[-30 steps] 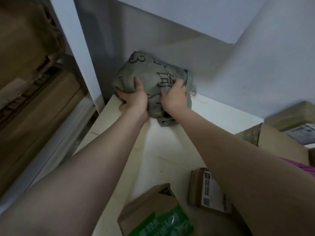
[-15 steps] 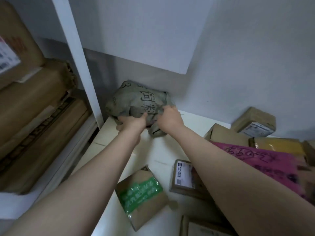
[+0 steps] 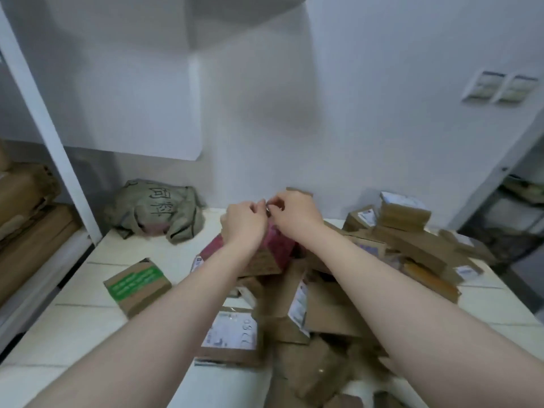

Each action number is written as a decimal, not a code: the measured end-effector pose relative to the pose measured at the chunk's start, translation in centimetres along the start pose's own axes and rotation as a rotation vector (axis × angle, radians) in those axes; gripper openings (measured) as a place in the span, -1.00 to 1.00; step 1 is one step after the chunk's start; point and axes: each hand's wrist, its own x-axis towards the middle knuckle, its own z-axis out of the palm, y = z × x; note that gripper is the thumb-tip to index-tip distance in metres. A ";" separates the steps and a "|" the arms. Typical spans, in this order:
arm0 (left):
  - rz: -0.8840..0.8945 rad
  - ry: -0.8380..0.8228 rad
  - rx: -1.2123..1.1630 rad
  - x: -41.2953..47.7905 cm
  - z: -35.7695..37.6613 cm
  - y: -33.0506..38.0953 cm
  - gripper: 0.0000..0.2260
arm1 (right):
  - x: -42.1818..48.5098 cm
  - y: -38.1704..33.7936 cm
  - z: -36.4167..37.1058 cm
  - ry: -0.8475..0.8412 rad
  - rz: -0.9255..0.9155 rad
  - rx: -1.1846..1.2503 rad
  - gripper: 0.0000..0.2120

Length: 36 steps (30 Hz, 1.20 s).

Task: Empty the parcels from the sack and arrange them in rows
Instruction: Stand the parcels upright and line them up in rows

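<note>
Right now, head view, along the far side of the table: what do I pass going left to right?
White shelf post → crumpled grey-green sack → left hand → right hand, both pinching at the top of the pink sack → stacked brown boxes with white labels.

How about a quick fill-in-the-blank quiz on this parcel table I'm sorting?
1. The crumpled sack lies at the back ___ corner of the table.
2. The lone parcel left of the pile carries a ___ label.
3. The bag beneath the left hand and right hand is coloured ___.

Missing words: left; green; pink.
</note>
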 end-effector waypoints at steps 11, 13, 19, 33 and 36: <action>0.491 -0.162 0.519 -16.7 12.7 7.3 -0.33 | -13.6 22.3 -7.8 -0.181 0.228 -0.032 -0.21; 0.513 -0.145 0.657 -16.4 13.7 5.8 -0.39 | -14.8 24.3 -6.1 -0.353 0.217 -0.079 -0.04; 0.265 -0.145 0.738 -12.9 13.3 2.8 -0.55 | -13.7 25.1 -2.2 -0.502 0.134 -0.177 0.05; 0.386 -0.290 0.970 -3.3 13.4 7.7 -0.64 | -4.7 23.5 -1.5 -0.529 0.042 -0.233 0.06; 0.336 -0.587 1.015 -1.8 14.8 7.8 -0.55 | -4.2 23.8 -1.2 -0.544 0.048 -0.258 0.16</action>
